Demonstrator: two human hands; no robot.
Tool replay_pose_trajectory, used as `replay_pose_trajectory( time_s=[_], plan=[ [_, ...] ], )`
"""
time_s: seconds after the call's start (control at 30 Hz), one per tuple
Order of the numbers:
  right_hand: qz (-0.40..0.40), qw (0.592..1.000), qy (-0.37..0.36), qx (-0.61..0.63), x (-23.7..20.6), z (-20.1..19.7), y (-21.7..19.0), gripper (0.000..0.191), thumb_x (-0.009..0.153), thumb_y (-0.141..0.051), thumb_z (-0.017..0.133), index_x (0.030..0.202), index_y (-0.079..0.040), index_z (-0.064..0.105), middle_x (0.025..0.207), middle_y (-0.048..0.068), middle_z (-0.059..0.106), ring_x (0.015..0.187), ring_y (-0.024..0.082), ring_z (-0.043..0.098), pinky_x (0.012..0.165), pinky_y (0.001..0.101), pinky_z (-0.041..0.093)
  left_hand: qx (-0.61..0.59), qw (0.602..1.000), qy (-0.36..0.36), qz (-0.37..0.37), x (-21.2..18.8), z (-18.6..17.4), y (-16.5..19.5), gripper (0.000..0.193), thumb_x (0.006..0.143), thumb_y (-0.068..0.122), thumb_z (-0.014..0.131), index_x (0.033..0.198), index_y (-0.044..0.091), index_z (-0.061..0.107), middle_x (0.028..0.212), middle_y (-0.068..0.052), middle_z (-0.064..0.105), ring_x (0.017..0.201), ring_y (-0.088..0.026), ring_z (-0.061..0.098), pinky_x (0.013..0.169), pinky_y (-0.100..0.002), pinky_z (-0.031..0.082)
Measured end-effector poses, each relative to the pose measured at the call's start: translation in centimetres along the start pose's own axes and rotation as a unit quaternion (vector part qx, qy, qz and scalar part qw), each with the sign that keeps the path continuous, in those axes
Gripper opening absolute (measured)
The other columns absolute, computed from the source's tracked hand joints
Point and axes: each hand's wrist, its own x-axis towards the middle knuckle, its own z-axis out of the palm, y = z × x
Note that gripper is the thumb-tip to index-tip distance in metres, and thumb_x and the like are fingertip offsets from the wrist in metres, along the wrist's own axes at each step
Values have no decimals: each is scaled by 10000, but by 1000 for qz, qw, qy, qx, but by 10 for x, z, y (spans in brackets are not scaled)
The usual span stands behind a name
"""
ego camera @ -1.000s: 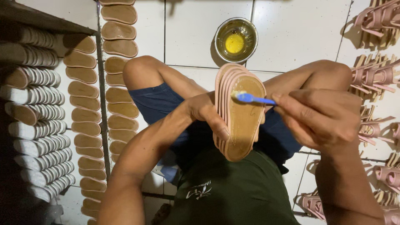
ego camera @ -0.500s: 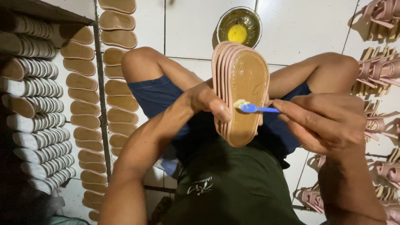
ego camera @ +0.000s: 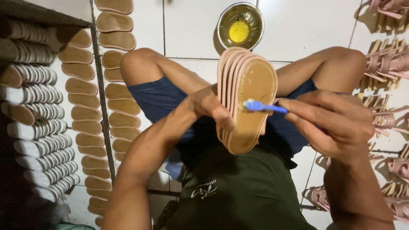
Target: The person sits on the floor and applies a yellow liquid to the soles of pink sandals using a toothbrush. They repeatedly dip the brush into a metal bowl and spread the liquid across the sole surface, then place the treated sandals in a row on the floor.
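Soles (ego camera: 249,106), pink and stacked, stand upright between the knees, with left hand (ego camera: 208,106) fingers wrapped tight around them. Right hand (ego camera: 336,123) fingers pinch a blue brush (ego camera: 260,106), its tip touching the tan top sole. A metal bowl (ego camera: 240,25) of yellow glue sits on the floor (ego camera: 298,21) beyond, with rows of tan soles (ego camera: 85,106) lying at the left.

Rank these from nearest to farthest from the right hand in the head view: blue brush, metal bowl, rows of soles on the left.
1. Blue brush: held in the right hand.
2. Metal bowl: ahead, on the floor.
3. Rows of soles: far left.
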Motion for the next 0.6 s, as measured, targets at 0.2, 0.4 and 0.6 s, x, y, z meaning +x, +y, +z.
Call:
replay_pose_trajectory(
  time_s=[0.2,0.4,0.6],
  plan=[
    [-37,998,-53,9,-20,1,13,245,851,8,734,1093,39,755,797,153,713,612,167,644,505,297,472,-124,992,16,25,-1,6,-2,579,786,155,852,1283,-68,656,1147,-180,739,1002,-264,722,895,-409,615],
    [140,945,204,212,-48,2,19,116,961,-55,662,1049,-46,737,896,77,698,617,110,634,558,240,479,286,928,196,135,-10,31,41,455,895,202,829,1269,-8,676,1223,-191,725,1107,-283,713,977,-403,606],
    [156,958,220,95,-34,20,-6,183,938,37,716,1120,44,736,857,141,705,673,183,601,602,224,451,335,817,241,402,6,97,63,492,935,64,843,1341,91,566,1368,-242,617,1275,-333,606,1208,-464,465]
  ],
)
